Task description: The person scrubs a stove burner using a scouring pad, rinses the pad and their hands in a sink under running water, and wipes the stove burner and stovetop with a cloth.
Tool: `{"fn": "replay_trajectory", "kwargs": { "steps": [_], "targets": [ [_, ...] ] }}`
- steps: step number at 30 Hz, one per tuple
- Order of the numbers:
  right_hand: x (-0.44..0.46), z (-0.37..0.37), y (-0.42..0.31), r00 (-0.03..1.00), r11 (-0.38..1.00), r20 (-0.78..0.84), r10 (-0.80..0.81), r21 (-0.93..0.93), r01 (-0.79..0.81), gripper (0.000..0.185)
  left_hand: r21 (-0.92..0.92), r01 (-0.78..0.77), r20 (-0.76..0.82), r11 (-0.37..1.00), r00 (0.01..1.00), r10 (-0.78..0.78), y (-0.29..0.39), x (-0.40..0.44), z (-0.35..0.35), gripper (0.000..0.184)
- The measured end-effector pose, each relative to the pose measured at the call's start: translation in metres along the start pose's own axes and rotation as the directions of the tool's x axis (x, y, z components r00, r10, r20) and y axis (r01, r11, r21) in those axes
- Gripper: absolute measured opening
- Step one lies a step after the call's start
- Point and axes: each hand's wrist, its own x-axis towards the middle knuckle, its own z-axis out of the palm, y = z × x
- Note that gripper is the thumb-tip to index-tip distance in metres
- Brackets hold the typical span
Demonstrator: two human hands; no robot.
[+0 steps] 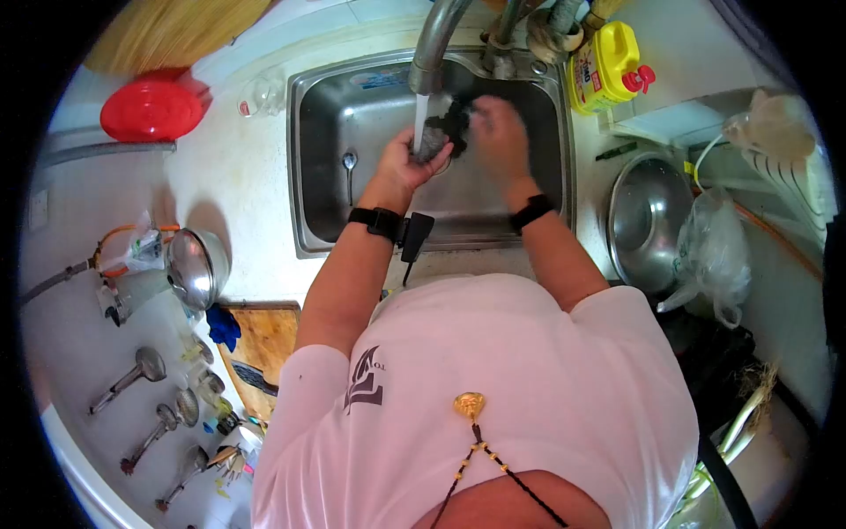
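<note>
My left hand [407, 167] is closed around a grey, rough-looking lump [431, 144] beneath the faucet [429, 66], whose running water falls onto it. A ragged black piece [454, 123] lies against the lump's right side; I cannot make out what either is. Just right of the black piece is my right hand [500, 137], smeared by motion, so its fingers and any hold do not show. Both hands are over the metal sink [476, 207]. A spoon [350, 172] rests on the sink floor at the left.
Right of the sink are a yellow bottle [604, 70], a metal bowl [650, 220] and a clear plastic bag [716, 251]. To the left stand a red basin [152, 110], a glass [262, 97] and a lidded metal pot [196, 264]. A cutting board [256, 344] is lower left.
</note>
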Motion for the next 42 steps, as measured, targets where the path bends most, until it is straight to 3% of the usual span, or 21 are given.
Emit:
{"fn": "replay_trajectory", "kwargs": {
  "steps": [3, 7, 9, 12, 13, 15, 16, 18, 21, 24, 25, 27, 29, 30, 31, 32, 33, 35, 37, 40, 42],
  "targets": [
    [-0.038, 0.054, -0.025, 0.987, 0.961, 0.158, 0.033, 0.266, -0.075, 0.029, 0.056, -0.029, 0.055, 0.998, 0.998, 0.026, 0.000, 0.015, -0.019, 0.025],
    [-0.047, 0.082, -0.029, 0.985, 0.986, 0.158, -0.073, 0.162, 0.047, 0.032, 0.063, -0.001, 0.053, 0.998, 0.999, -0.003, -0.007, 0.001, -0.024, 0.033],
    [-0.032, 0.079, -0.023, 0.880, 0.928, 0.407, 0.246, 0.163, -0.335, 0.033, 0.017, 0.032, -0.039, 0.999, 0.999, -0.032, -0.011, -0.011, -0.023, 0.036],
    [-0.049, 0.078, -0.056, 0.870, 0.967, 0.474, 0.139, 0.123, -0.222, 0.034, 0.113, -0.015, 0.069, 0.994, 0.998, 0.007, 0.004, -0.001, -0.037, 0.041],
    [-0.056, 0.084, -0.063, 0.873, 0.966, 0.465, 0.147, 0.122, -0.228, 0.034, 0.129, -0.032, 0.086, 0.991, 0.996, 0.021, 0.018, 0.015, -0.052, 0.038],
    [-0.069, 0.097, -0.068, 0.988, 0.963, 0.020, -0.152, 0.226, 0.144, 0.030, 0.151, -0.043, 0.106, 0.988, 0.994, 0.027, 0.021, 0.019, -0.051, 0.035],
    [-0.061, 0.096, -0.056, 0.989, 0.964, 0.016, -0.146, 0.225, 0.139, 0.030, 0.130, -0.023, 0.161, 0.991, 0.987, 0.002, 0.013, 0.007, -0.040, 0.035],
    [-0.036, 0.092, -0.028, 0.883, 0.873, 0.386, 0.269, 0.290, -0.392, 0.028, 0.114, -0.004, 0.205, 0.993, 0.979, -0.020, -0.004, -0.004, -0.030, 0.036],
    [-0.043, 0.085, -0.043, 0.906, 0.932, 0.362, 0.221, 0.194, -0.305, 0.026, 0.054, 0.018, 0.177, 0.998, 0.984, -0.027, 0.001, 0.013, -0.045, 0.034],
    [-0.062, 0.085, -0.072, 0.942, 0.968, 0.329, 0.067, 0.206, -0.140, 0.028, 0.504, -0.351, 0.554, 0.789, 0.832, 0.017, 0.022, 0.079, -0.110, 0.030],
    [-0.064, 0.087, -0.075, 0.979, 0.962, 0.198, -0.041, 0.273, -0.014, 0.029, 0.307, -0.147, 0.396, 0.940, 0.918, 0.015, 0.021, 0.042, -0.080, 0.031],
    [-0.050, 0.108, -0.013, 0.951, 0.995, 0.306, -0.035, 0.104, 0.003, 0.029, 0.086, -0.022, 0.212, 0.996, 0.977, 0.004, -0.005, -0.008, -0.029, 0.033],
    [-0.048, 0.119, 0.002, 0.917, 0.996, 0.398, -0.020, -0.067, 0.051, 0.030, -0.024, 0.077, 0.342, 0.997, 0.938, -0.064, -0.008, -0.014, -0.019, 0.036],
    [-0.053, 0.118, -0.014, 0.916, 0.999, 0.400, -0.039, -0.003, 0.044, 0.031, -0.031, 0.336, 0.747, 0.941, 0.634, -0.202, 0.010, 0.049, -0.072, 0.046],
    [-0.062, 0.114, -0.028, 0.913, 0.998, 0.405, -0.058, 0.057, 0.038, 0.033, -0.024, 0.340, 0.750, 0.940, 0.628, -0.208, 0.011, 0.037, -0.059, 0.046],
    [-0.056, 0.097, -0.045, 0.924, 0.990, 0.381, -0.026, 0.136, -0.028, 0.039, 0.020, 0.073, 0.418, 0.997, 0.905, -0.075, 0.009, 0.004, -0.037, 0.049],
    [-0.050, 0.078, -0.064, 0.934, 0.972, 0.356, 0.006, 0.218, -0.089, 0.045, 0.169, -0.161, 0.039, 0.972, 0.987, 0.156, 0.008, -0.014, -0.023, 0.052],
    [-0.025, 0.053, -0.083, 0.685, 0.744, 0.661, 0.307, 0.282, -0.606, 0.046, 0.216, -0.128, 0.011, 0.968, 0.992, 0.129, 0.006, -0.014, -0.017, 0.052],
    [-0.033, 0.090, -0.043, 0.815, 0.825, 0.460, 0.351, 0.260, -0.502, 0.048, 0.125, -0.054, 0.191, 0.991, 0.981, 0.029, -0.009, -0.024, -0.004, 0.050],
    [-0.051, 0.072, -0.083, 0.775, 0.923, 0.625, 0.094, 0.237, -0.303, 0.065, 0.133, -0.076, 0.107, 0.988, 0.992, 0.062, 0.004, -0.015, -0.010, 0.045],
    [-0.043, 0.071, -0.068, 0.818, 0.887, 0.541, 0.193, 0.260, -0.382, 0.056, 0.123, -0.121, 0.009, 0.985, 0.993, 0.121, 0.009, -0.016, -0.012, 0.040]
  ]
}}
